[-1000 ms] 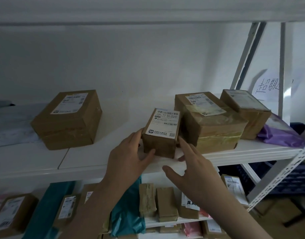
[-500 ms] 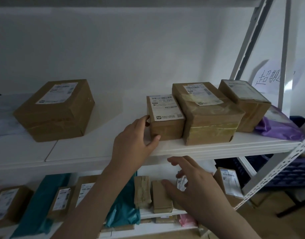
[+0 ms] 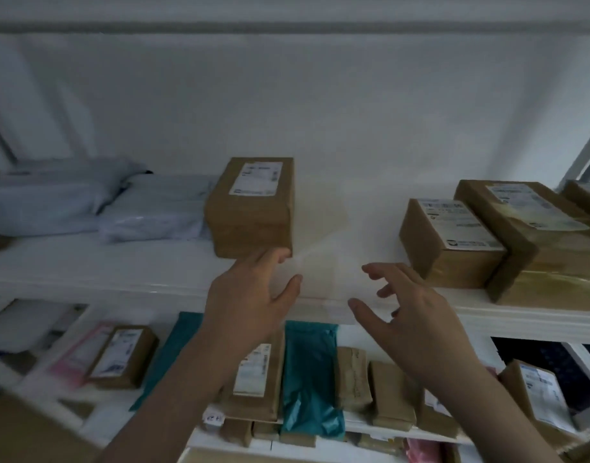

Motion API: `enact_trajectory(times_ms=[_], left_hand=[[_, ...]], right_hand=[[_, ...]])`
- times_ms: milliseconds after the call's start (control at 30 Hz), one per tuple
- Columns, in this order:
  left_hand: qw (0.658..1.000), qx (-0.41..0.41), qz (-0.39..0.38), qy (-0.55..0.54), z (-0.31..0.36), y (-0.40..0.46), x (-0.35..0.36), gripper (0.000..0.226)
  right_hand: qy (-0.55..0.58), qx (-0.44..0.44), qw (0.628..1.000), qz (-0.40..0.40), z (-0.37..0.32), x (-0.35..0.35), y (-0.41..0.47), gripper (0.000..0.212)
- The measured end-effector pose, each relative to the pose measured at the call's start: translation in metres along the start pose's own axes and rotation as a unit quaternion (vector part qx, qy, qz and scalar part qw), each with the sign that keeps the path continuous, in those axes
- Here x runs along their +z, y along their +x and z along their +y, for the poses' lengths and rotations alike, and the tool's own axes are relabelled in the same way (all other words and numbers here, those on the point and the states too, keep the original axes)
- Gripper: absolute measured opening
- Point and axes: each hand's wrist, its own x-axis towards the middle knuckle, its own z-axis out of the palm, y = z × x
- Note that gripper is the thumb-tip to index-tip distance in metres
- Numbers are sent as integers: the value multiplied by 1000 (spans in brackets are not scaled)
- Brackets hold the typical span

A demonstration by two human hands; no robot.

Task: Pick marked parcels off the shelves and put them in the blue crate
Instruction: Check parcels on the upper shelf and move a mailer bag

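Box (image 3: 251, 208) now at left hand's (image 3: 250, 305) fingertips; small box (image 3: 450, 243) released, off right. Both hands empty, fingers spread, right hand (image 3: 417, 325) too. Probably checking next parcel.

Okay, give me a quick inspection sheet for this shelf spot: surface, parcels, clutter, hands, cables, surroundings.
Surface: white upper shelf, bare stretch at its middle.
Job's things: tall brown box with a label on top; two labelled brown boxes at right, the small box beside the big box. No mark can be told; the blue crate is not in view.
Clutter: pale mailer bags at left; teal bags and small parcels on the lower shelf.
Hands: left hand open, fingertips at the tall brown box's lower front edge; right hand open, holding nothing.
Cables: nothing seen.
Surroundings: white wall behind.
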Motion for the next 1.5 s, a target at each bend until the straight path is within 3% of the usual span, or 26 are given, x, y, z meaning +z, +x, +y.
enact_trajectory(times_ms=[233,467,700,1033,1333,1500], left_hand=[[999,-38,18,10,-94,-6,-55,40],[1000,-30,-1,-9,-140,20,-66,49],[999,-16,-37,10,-133,62,-52,54],[992,-1,-102,73,-112,97,-35,66],[999,7,-51,15,-87,77,-13,67],[999,36,17,-18,-68,62,-2,63]], right_hand=[[-15,11,1000,11,-58,42,28,52],[-15,63,998,4,-81,70,61,71],[10,37,999,-32,-71,74,109,82],[57,14,995,-79,-52,80,144,65],[43,-1,998,-41,-28,75,128,66],[41,-18,999,2,-19,59,112,72]])
